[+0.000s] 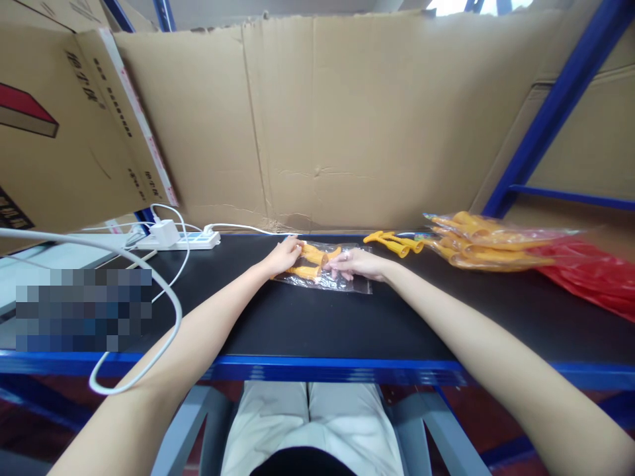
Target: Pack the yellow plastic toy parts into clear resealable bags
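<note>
A clear plastic bag (pixel 330 285) lies on the black tabletop in front of me, with yellow-orange plastic pieces with funnel-like ends (pixel 308 272) in it. My left hand (pixel 286 256) is closed on the bag's left side, against the yellow pieces. From the other side, my right hand (pixel 361 263) has its fingers drawn together on the bag, fingertips at the flared end of one piece. Exactly what lies between those fingertips is hard to make out. Right of my hands, a loose yellow forked piece (pixel 394 243) rests near the cardboard.
Filled clear bags of yellow pieces (pixel 476 241) are piled at the right, beside a red plastic bag (pixel 590 271). A white power strip (pixel 198 240) and a looping white cable (pixel 179 311) are at left. A cardboard wall (pixel 347 125) closes the back.
</note>
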Motion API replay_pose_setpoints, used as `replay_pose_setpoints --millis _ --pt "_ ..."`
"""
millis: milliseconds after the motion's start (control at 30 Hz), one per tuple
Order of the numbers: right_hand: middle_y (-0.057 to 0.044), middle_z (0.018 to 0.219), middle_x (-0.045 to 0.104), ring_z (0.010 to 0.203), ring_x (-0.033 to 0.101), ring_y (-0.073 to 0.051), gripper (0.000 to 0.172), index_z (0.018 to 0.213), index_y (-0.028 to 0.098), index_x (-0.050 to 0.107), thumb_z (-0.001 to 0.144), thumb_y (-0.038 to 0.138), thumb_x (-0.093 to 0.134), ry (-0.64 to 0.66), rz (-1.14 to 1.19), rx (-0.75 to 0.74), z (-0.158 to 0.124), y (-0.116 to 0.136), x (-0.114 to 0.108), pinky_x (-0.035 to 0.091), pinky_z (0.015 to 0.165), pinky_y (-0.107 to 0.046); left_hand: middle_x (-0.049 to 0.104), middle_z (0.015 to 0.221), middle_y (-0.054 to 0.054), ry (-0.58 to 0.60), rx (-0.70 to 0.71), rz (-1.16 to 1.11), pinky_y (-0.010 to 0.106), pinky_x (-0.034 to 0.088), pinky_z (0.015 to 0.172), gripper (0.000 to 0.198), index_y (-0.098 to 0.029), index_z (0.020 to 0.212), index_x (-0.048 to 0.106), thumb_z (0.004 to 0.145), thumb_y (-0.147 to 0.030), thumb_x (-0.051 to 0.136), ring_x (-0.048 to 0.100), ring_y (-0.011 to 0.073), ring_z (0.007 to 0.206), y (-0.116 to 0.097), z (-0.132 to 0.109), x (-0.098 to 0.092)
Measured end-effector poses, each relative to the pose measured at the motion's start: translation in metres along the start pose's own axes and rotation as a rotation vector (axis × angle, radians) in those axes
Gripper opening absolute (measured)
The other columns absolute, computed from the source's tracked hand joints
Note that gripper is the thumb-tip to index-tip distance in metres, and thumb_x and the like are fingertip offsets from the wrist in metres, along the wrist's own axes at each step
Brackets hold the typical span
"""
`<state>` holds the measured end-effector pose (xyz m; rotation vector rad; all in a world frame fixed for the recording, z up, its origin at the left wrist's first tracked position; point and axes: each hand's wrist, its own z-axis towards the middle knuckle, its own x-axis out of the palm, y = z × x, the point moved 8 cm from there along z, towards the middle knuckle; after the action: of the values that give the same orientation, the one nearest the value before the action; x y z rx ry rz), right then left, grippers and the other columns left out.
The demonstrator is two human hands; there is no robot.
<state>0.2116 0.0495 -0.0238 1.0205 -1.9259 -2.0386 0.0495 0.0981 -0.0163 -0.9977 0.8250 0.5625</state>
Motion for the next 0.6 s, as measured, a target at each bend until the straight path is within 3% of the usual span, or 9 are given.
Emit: replay_pose_setpoints --millis 100,267,500,600 --pt "-0.002 0.068 0.066 0.044 0.037 -0.004 0.035 0.102 0.013 0.068 0.077 0.037 0.062 0.033 -0.078 0.011 -0.001 0.001 0.004 0.031 0.044 -0.019 0.028 0.147 0.012 0.062 0.028 0.051 0.054 0.011 0.109 0.041 -0.018 0.124 0.047 0.089 -0.031 0.031 0.017 0.0247 0.138 -0.007 -0.002 0.006" --pt "-0.001 0.066 0.065 0.042 0.034 -0.005 0.039 0.109 0.015 0.066 0.079 0.038 0.058 -0.017 -0.137 0.031 0.0 0.0 0.004 0.026 0.041 -0.02 0.029 0.147 0.012 0.119 0.045 0.074 0.055 0.01 0.109 0.046 -0.017 0.131 0.04 0.09 -0.033 0.028 0.013 0.0243 0.139 -0.005 -0.002 0.014" --pt "0.003 0.058 0.058 0.046 0.038 -0.006 0.036 0.111 0.019 0.066 0.077 0.028 0.06 -0.02 -0.241 0.065 -0.001 0.003 0.005 0.031 0.044 -0.019 0.025 0.149 0.012 0.142 0.014 0.089 0.055 0.009 0.109 0.049 -0.017 0.135 0.036 0.09 -0.035 0.025 0.011 0.0247 0.139 -0.002 -0.001 0.015" --pt "0.001 0.065 0.065 0.051 0.046 -0.007 0.03 0.105 0.021 0.07 0.077 0.021 0.058 -0.02 -0.404 0.038 -0.003 0.008 0.004 0.038 0.049 -0.02 0.024 0.149 0.013 0.147 0.0 0.092 0.053 0.01 0.109 0.05 -0.017 0.135 0.035 0.09 -0.035 0.024 0.011 0.0251 0.139 -0.003 -0.002 0.014"
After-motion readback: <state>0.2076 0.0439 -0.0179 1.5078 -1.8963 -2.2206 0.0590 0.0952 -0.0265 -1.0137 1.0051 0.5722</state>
